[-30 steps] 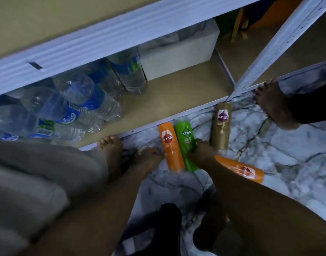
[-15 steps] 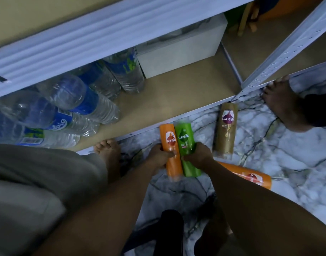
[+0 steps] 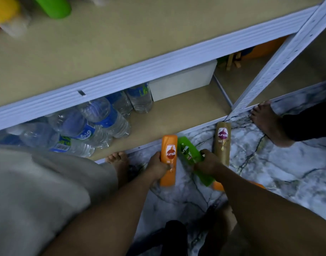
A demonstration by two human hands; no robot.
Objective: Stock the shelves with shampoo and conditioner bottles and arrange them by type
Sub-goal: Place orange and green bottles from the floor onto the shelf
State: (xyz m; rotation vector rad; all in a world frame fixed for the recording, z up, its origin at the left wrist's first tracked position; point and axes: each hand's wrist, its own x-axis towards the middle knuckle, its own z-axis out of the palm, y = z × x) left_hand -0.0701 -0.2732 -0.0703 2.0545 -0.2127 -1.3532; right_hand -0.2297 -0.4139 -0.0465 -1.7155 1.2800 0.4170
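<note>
1. Since half a second ago the green bottle (image 3: 186,150) has swung out of line with the orange bottle (image 3: 170,145). Its cap end now leans toward 5 o'clock and its top toward 11 o'clock. The view has also risen, so the upper shelf (image 3: 121,43) now fills the top of the picture.
2. The left hand (image 3: 157,168) grips the orange bottle at its middle, with the fingers (image 3: 155,156) wrapped round its 9 o'clock side. The bottle points straight toward 12 o'clock.
3. The right hand (image 3: 209,163) grips the green bottle at its middle, with the fingers (image 3: 202,154) curled over it.
4. Both bottles are at the front edge of the lower shelf (image 3: 177,115), above the marble floor (image 3: 287,172). I cannot tell whether they are off the floor.
5. A brown bottle (image 3: 222,143) lies on the floor just beside the right hand, at its 1 o'clock.
6. A second orange bottle (image 3: 218,186) shows partly under the right forearm, at 5 o'clock from the green one.
7. Water bottles (image 3: 95,124) lie heaped on the lower shelf toward 9 o'clock. A white box (image 3: 182,80) stands behind them at 12 o'clock.
8. A green container (image 3: 53,6) and a yellow container (image 3: 3,10), both blurred, stand on the upper shelf at 11 o'clock.
9. A bare foot (image 3: 118,161) rests at 9 o'clock from the left hand. Another foot (image 3: 267,122) stands at 2 o'clock, by the shelf post (image 3: 280,61).
</note>
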